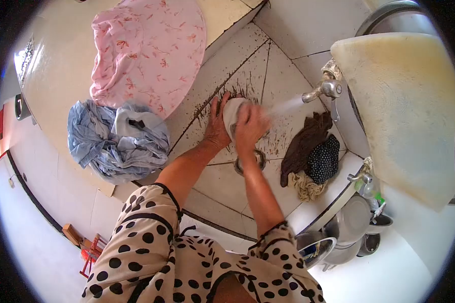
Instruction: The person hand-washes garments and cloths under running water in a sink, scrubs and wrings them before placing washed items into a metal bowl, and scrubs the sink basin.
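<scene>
Over the tiled basin, my left hand [218, 125] supports a whitish rounded thing [232, 115] from its left side, fingers behind it. My right hand [252, 125] bends over its right side and is partly smeared by motion. Between them the hands cover much of the thing, so I cannot tell whether it is cloth or something stiffer. Water sprays from the metal tap [330, 89] toward my right hand. A round drain ring [251, 162] lies below my hands, partly hidden by my right forearm.
Pink floral fabric [156, 50] and a bundle of blue clothes [119, 141] lie on the left ledge. Brown cloth [308, 139], dotted dark cloth [323, 159] and beige cloth [307, 188] sit right in the basin. A yellowish board [399, 111] stands beyond the tap; pots [351, 219] are lower right.
</scene>
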Available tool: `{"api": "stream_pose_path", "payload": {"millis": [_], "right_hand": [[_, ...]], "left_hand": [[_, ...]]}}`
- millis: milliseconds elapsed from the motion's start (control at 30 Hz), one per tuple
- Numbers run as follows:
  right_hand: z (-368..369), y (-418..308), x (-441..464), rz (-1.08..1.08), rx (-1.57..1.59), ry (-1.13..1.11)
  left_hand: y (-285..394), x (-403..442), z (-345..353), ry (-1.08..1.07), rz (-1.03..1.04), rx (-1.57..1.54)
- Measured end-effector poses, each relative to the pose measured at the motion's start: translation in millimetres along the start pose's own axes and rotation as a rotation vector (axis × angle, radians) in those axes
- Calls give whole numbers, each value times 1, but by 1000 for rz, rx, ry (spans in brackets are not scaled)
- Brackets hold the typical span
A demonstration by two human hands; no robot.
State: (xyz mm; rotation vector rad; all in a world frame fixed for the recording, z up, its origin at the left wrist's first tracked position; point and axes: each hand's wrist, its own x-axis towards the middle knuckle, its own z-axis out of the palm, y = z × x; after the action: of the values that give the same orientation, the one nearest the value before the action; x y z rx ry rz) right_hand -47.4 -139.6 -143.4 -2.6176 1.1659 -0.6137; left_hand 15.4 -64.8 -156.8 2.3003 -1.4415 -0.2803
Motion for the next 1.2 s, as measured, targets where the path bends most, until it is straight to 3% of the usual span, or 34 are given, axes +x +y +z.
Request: {"api": "stream_pose_path", "payload": {"millis": [100, 167, 200, 300, 400, 500, 600, 700, 800, 900, 933, 967, 1033, 1100, 1200], "right_hand": [[40, 50, -22, -237, -356, -103], [44, 65, 21, -30, -158, -218], [34, 61, 59, 241, 156, -299], [28, 47, 67, 14, 143, 85], [-11, -1, 29, 9, 49, 42], [-12, -2, -24, -16, 99, -60], [14, 22, 12, 37, 145, -48], [26, 45, 61, 68, 175, -10], [-3, 12, 40, 229, 317, -27], [-13, -4, -26, -23, 123, -4], [10, 13, -36, -52, 49, 12], [20, 24, -21, -12, 27, 2], [36, 47, 28, 67, -20, 16], [30, 44, 52, 127, 131, -41], [41, 57, 61, 316, 463, -50]], "left_hand": [[0, -2, -8, 30, 42, -6], [2, -2, -10, 9, -23, -115], [4, 0, -12, 10, -57, -171], [4, -2, -7, 130, -121, -377], [2, -1, -6, 69, -36, -149], [-2, -1, -2, 14, 1, -34], [2, 0, -7, 14, -25, -113], [10, 7, -26, -318, -139, 51], [-8, -7, 26, -58, -138, -121], [0, 1, 0, 24, 7, 26], [4, -1, -10, 26, -75, -139], [8, -5, -21, 26, -154, -301], [9, -5, -23, -2, -170, -311], [5, 2, -7, -40, -65, -17], [-3, 1, -2, 95, -90, -245]]}}
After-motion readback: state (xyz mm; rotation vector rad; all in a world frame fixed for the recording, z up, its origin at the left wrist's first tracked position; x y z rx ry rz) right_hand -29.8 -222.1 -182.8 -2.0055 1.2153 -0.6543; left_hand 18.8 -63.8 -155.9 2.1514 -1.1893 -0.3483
